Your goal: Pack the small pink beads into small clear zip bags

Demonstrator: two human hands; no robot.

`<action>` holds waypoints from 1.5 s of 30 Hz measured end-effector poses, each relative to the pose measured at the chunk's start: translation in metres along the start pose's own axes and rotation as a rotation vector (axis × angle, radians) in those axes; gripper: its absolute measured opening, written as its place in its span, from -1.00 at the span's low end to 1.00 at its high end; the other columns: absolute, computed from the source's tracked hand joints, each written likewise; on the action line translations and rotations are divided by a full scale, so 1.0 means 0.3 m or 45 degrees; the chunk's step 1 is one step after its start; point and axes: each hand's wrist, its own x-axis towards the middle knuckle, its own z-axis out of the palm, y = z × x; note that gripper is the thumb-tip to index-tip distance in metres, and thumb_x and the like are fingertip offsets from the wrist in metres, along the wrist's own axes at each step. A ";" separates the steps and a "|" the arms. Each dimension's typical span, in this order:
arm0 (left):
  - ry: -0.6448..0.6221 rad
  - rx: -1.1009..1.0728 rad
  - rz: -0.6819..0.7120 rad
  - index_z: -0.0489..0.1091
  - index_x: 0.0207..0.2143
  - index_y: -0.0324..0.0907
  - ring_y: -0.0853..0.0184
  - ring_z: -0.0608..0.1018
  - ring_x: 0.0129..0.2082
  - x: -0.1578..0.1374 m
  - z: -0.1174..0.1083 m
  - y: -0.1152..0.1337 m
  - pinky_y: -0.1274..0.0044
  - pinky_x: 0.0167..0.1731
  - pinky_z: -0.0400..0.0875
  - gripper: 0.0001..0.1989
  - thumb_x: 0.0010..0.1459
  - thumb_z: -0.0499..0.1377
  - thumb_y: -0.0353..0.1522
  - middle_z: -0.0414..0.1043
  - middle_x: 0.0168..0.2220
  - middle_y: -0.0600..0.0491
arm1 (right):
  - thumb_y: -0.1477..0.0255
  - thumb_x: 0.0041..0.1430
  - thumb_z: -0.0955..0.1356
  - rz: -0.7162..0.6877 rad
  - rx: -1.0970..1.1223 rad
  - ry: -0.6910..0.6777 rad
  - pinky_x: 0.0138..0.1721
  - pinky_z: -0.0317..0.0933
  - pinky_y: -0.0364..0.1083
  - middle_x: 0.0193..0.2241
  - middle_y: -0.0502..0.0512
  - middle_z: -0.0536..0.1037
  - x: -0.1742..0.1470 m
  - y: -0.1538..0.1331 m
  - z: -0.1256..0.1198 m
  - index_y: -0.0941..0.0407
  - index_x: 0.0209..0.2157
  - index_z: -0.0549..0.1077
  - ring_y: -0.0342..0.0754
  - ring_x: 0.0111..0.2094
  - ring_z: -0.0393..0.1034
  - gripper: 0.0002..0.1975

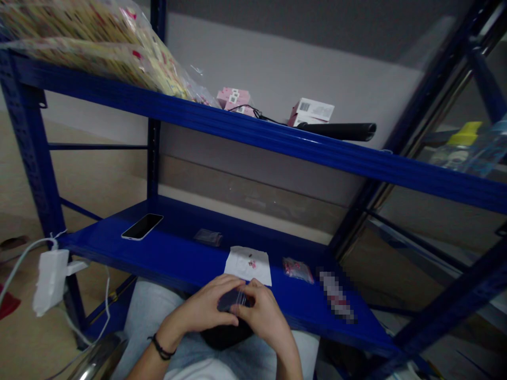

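Above my lap, at the blue shelf's front edge, a small clear plastic bag (239, 298) is pinched between my two hands. My left hand (204, 306) has its fingers curled over the far side and its thumb along the near side. My right hand (266, 312) grips the other side between thumb and fingers. Just beyond my fingertips lies a white sheet of paper (237, 264) bearing a few small pink and dark pieces (252, 263). To its right rests a clear packet of small red and pink pieces (298, 269). Flat clear bags (208, 237) lie to the left.
A phone (142, 227) lies at the shelf's left, and a blurred-out item (336, 295) at the right. The upper shelf (245, 124) carries a large plastic sack (99, 47), pink boxes (235, 99), a black tube (340, 131) and a yellow-capped bottle (459, 145). A white power strip (50, 279) hangs left.
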 end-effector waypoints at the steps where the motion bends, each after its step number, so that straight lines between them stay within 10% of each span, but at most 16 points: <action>1: 0.008 -0.017 -0.004 0.35 0.14 -0.01 0.10 0.38 0.15 -0.002 0.006 0.006 0.29 0.17 0.24 -0.31 -0.06 0.44 -0.24 0.38 0.12 -0.06 | 0.48 -0.01 0.45 -0.004 0.024 -0.011 -0.29 0.13 -0.16 -0.42 -0.01 0.45 -0.005 -0.001 -0.003 0.02 -0.38 0.61 -0.06 -0.30 0.35 -0.89; 5: 0.077 -0.013 -0.045 0.41 0.05 -0.02 0.17 0.48 -0.01 -0.006 0.007 0.028 0.40 0.02 0.34 -0.46 -0.02 0.40 -0.28 0.46 -0.03 0.00 | 0.38 0.12 0.42 -0.071 0.311 0.047 -0.21 0.21 -0.14 -0.35 0.02 0.48 -0.019 0.014 -0.027 0.05 -0.34 0.61 -0.06 -0.27 0.37 -0.90; 10: 0.162 0.346 0.024 0.38 0.06 -0.02 0.14 0.44 -0.01 0.086 -0.046 0.078 0.35 0.03 0.27 -0.47 0.02 0.38 -0.24 0.44 -0.02 0.00 | 0.17 0.19 0.37 0.185 1.014 0.611 -0.09 0.29 -0.05 -0.18 0.13 0.57 0.022 0.087 0.007 0.10 -0.19 0.55 0.04 -0.10 0.43 -0.69; 17: -0.162 1.100 0.511 0.50 -0.26 -0.17 0.04 0.42 -0.09 0.349 0.002 0.203 0.22 0.00 0.21 -0.82 0.04 0.30 -0.35 0.47 -0.22 -0.11 | 0.22 0.09 0.33 0.343 1.825 0.794 -0.18 0.40 0.02 -0.33 0.09 0.61 0.123 0.202 0.104 0.08 -0.36 0.46 0.02 -0.24 0.53 -0.78; 28: -0.026 0.814 0.497 0.47 -0.02 -0.05 0.06 0.34 0.00 0.323 -0.090 0.187 0.21 0.14 0.12 -0.60 0.04 0.34 -0.30 0.40 -0.04 -0.06 | 0.32 0.08 0.22 0.268 1.810 0.877 -0.08 0.40 0.07 -0.39 0.10 0.55 0.177 0.292 0.131 0.06 -0.38 0.38 0.01 -0.20 0.51 -0.83; 38: 0.663 -1.345 -0.026 0.36 0.09 -0.11 0.11 0.45 0.04 0.153 -0.176 -0.216 0.22 0.11 0.27 -0.46 0.20 0.14 0.02 0.44 -0.01 -0.08 | 0.47 0.19 0.25 0.581 1.006 0.546 -0.64 0.14 -0.22 -0.71 -0.14 0.17 0.510 0.310 -0.100 0.07 -0.61 0.14 -0.21 -0.71 0.09 -0.69; 45: 0.590 0.377 -0.126 0.41 0.06 -0.13 -0.02 0.32 0.16 0.254 -0.372 -0.292 0.16 0.21 0.09 -0.50 0.08 0.29 -0.16 0.38 0.09 -0.11 | 0.45 0.14 0.35 0.560 0.295 0.433 -0.29 0.18 -0.14 -0.53 0.10 0.45 0.488 0.334 -0.029 0.13 -0.60 0.36 0.01 -0.28 0.41 -0.75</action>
